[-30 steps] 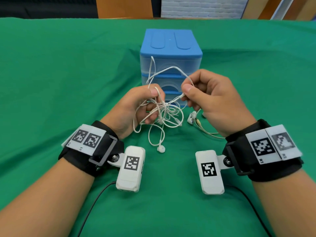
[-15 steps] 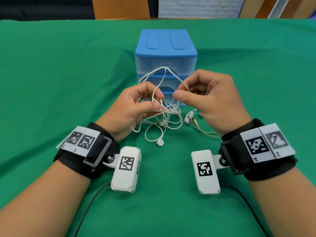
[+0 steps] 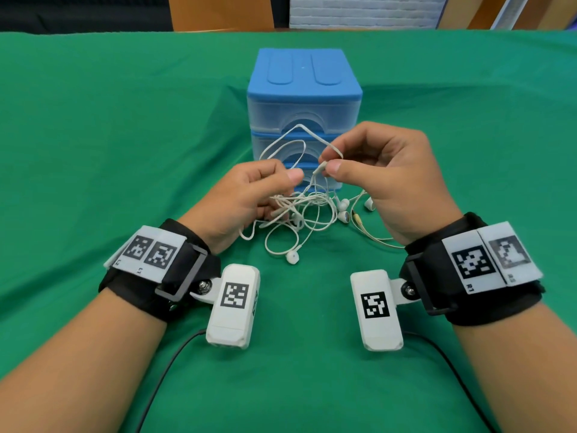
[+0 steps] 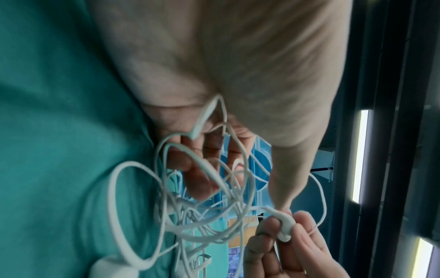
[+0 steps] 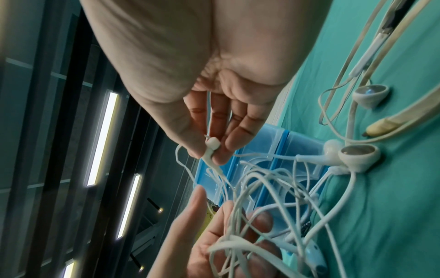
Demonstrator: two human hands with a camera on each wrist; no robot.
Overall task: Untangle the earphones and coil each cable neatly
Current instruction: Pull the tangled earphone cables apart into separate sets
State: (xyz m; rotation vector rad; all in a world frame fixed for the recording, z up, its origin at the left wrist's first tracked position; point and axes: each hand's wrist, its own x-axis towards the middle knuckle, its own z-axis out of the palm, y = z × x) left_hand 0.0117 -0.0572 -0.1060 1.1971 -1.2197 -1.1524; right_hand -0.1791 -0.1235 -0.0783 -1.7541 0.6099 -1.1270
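A tangle of white earphone cables (image 3: 299, 210) hangs between my hands above the green cloth (image 3: 125, 151), in front of the drawer unit. My left hand (image 3: 281, 195) grips the bundle with its fingers (image 4: 197, 173) curled through the strands. My right hand (image 3: 327, 164) pinches a white plug end (image 5: 210, 148) between thumb and fingers, level with the left thumb. A loop of cable (image 3: 299, 126) rises above both hands. One white earbud (image 3: 292, 257) dangles onto the cloth near me. Two more earbuds (image 5: 357, 156) lie under the right hand.
A blue drawer unit with clear drawers (image 3: 304, 76) stands right behind the hands. A beige earphone cable (image 3: 368, 232) trails on the cloth beneath my right wrist, its plug (image 5: 381, 127) beside the earbuds. The table's far edge (image 3: 281, 31) lies beyond.
The tall cable loop above the hands has sunk and spread wider. My right hand's pinch has shifted slightly, and the plug end now shows at its fingertips. The left hand keeps its hold.
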